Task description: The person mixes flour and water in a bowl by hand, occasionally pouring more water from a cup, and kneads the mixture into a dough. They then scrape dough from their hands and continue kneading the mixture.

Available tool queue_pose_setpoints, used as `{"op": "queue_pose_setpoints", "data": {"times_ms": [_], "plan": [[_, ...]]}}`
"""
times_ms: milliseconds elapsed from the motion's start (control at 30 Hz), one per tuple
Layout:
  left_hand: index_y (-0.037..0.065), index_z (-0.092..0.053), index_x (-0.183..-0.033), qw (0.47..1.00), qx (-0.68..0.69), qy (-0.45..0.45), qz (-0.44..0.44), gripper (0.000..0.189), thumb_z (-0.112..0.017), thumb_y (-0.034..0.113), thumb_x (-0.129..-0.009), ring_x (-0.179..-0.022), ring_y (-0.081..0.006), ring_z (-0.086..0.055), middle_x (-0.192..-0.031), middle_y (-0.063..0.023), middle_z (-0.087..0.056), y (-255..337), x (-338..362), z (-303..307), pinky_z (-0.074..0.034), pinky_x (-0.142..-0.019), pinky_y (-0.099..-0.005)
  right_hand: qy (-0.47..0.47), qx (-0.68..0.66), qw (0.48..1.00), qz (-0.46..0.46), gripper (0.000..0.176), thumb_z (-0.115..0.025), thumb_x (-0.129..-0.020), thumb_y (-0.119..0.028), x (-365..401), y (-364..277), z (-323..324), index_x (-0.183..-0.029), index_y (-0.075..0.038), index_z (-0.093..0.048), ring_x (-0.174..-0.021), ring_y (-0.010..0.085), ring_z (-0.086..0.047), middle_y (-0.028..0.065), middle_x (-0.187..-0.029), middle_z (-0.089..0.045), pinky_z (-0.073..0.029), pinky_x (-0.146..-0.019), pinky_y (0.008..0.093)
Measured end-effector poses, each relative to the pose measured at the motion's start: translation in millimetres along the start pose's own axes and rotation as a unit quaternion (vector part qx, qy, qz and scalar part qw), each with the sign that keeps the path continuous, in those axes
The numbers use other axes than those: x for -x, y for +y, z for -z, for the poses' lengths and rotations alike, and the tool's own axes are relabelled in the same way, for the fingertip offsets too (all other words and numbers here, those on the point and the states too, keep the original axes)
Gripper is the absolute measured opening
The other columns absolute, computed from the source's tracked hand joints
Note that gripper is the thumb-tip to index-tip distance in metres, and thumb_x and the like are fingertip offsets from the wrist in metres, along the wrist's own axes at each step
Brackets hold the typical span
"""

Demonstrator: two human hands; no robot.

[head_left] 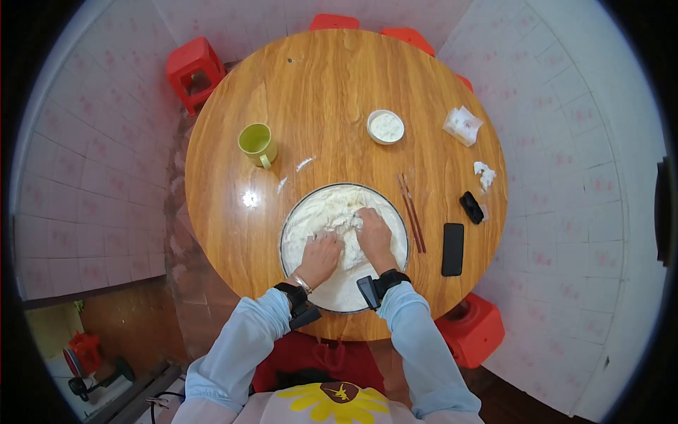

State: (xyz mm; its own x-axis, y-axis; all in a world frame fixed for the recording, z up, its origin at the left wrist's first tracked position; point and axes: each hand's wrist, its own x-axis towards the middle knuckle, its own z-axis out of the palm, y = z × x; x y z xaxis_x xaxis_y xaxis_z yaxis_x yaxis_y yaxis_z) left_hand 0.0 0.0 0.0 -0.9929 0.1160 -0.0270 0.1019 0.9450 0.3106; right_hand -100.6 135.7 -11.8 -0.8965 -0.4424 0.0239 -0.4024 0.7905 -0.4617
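A wide round basin (284, 244) with a dark rim sits at the near side of the table, holding white flour (339, 293) and clumpy, shaggy dough (345, 222). Inside it, my left hand (321, 256) presses into the mix left of the middle, its fingers curled and partly buried in the dough. My right hand (373, 232) works on the right side of the same dough, fingers bent around it and their tips hidden. Both wrists carry black straps.
Round wooden table (318, 78). Left of the basin stands a green mug (257, 145); beyond it, a bowl of flour (385, 127). To the right lie chopsticks (412, 215), a phone (453, 249), a black object (471, 208), crumpled tissue (484, 175) and a plastic packet (462, 126). Red stools (194, 71) surround the table.
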Motion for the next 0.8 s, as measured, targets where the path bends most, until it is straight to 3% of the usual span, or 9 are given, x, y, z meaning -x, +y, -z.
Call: {"op": "queue_pose_setpoints", "data": {"times_ms": [100, 200, 300, 367, 500, 567, 700, 767, 800], "plan": [[0.009, -0.059, -0.089, 0.999, -0.01, 0.017, -0.027, 0.013, -0.056, 0.012, -0.077, -0.093, -0.0274, -0.052, -0.097, -0.0095, -0.054, -4.6, -3.9, 8.9, -0.044, -0.074, -0.0422, 0.02, -0.038, 0.999, -0.003, 0.025, -0.062, -0.071, 0.0, -12.2, 1.2, 5.0, -0.094, -0.008, -0.054, -0.089, 0.0354, -0.057, 0.0104, -0.093, -0.057, -0.047, -0.078, 0.0463], [0.008, -0.058, -0.089, 1.0, 0.019, -0.004, -0.015, 0.013, -0.055, 0.01, -0.077, -0.092, -0.029, -0.052, -0.095, -0.0099, -0.054, 3.5, 8.9, 16.4, -0.045, -0.073, -0.0432, -0.001, -0.046, 0.999, -0.014, 0.028, -0.061, -0.072, 0.0, 0.8, 5.7, 4.0, -0.099, -0.008, -0.056, -0.093, 0.0354, -0.057, 0.0103, -0.099, -0.058, -0.047, -0.08, 0.0448], [0.007, -0.059, -0.096, 0.997, 0.06, -0.042, -0.001, 0.02, -0.058, 0.01, -0.076, -0.096, -0.0306, -0.053, -0.1, -0.0108, -0.054, 6.2, 14.6, 26.8, -0.046, -0.074, -0.0439, 0.005, -0.121, 0.992, 0.028, 0.031, -0.062, -0.073, -0.001, 17.5, 14.9, 5.4, -0.103, -0.009, -0.059, -0.1, 0.0351, -0.056, 0.012, -0.107, -0.059, -0.047, -0.084, 0.0427], [0.009, -0.054, -0.115, 0.996, 0.082, -0.037, 0.005, 0.039, -0.058, 0.009, -0.077, -0.103, -0.0322, -0.051, -0.11, -0.0128, -0.054, 7.0, 15.8, 31.2, -0.045, -0.081, -0.0448, 0.048, -0.078, 0.993, 0.081, 0.032, -0.063, -0.073, -0.002, 31.4, 13.5, 13.1, -0.105, -0.008, -0.061, -0.106, 0.0344, -0.053, 0.0146, -0.113, -0.057, -0.046, -0.087, 0.0407], [0.008, -0.057, -0.114, 0.995, 0.104, 0.0, 0.013, 0.034, -0.059, 0.011, -0.079, -0.103, -0.0325, -0.053, -0.114, -0.0135, -0.055, 3.7, 17.3, 56.0, -0.045, -0.081, -0.0445, 0.038, -0.089, 0.993, 0.062, 0.03, -0.064, -0.073, -0.002, 58.5, 1.9, 21.4, -0.102, -0.006, -0.062, -0.105, 0.0353, -0.053, 0.0166, -0.113, -0.056, -0.045, -0.088, 0.0404], [0.006, -0.062, -0.104, 0.957, 0.255, 0.118, 0.072, 0.026, -0.061, 0.01, -0.079, -0.091, -0.0319, -0.059, -0.1, -0.014, -0.061, -7.9, 16.5, 30.8, -0.048, -0.075, -0.0399, 0.053, -0.068, 0.995, 0.043, 0.031, -0.064, -0.072, 0.001, 67.0, -2.0, 27.9, -0.103, -0.004, -0.061, -0.103, 0.0364, -0.052, 0.0176, -0.113, -0.055, -0.045, -0.088, 0.04], [0.003, -0.063, -0.099, 0.887, 0.382, 0.193, 0.172, 0.018, -0.059, 0.011, -0.083, -0.075, -0.0264, -0.061, -0.08, -0.0083, -0.063, -48.4, 17.4, -12.5, -0.049, -0.066, -0.0344, 0.077, -0.103, 0.991, 0.019, 0.027, -0.063, -0.073, 0.003, 76.2, -2.8, 26.9, -0.1, -0.002, -0.061, -0.102, 0.0368, -0.051, 0.0195, -0.106, -0.056, -0.043, -0.088, 0.041], [0.003, -0.063, -0.094, 0.733, 0.581, 0.184, 0.302, 0.012, -0.056, 0.012, -0.088, -0.062, -0.0156, -0.057, -0.07, -0.0015, -0.059, -66.6, 15.1, -10.5, -0.046, -0.058, -0.0275, 0.072, -0.117, 0.991, -0.004, 0.026, -0.062, -0.074, 0.003, 77.6, -6.1, 30.4, -0.1, -0.001, -0.06, -0.101, 0.0369, -0.052, 0.0189, -0.103, -0.055, -0.043, -0.086, 0.0403], [0.003, -0.063, -0.094, 0.733, 0.581, 0.185, 0.301, 0.012, -0.056, 0.012, -0.088, -0.062, -0.0156, -0.057, -0.07, -0.0015, -0.059, -71.5, 11.6, 2.1, -0.046, -0.058, -0.0275, 0.073, -0.116, 0.991, -0.003, 0.026, -0.062, -0.074, 0.003, 78.0, -8.2, 32.9, -0.1, -0.001, -0.06, -0.101, 0.0369, -0.052, 0.0189, -0.103, -0.055, -0.043, -0.086, 0.0403]]}}
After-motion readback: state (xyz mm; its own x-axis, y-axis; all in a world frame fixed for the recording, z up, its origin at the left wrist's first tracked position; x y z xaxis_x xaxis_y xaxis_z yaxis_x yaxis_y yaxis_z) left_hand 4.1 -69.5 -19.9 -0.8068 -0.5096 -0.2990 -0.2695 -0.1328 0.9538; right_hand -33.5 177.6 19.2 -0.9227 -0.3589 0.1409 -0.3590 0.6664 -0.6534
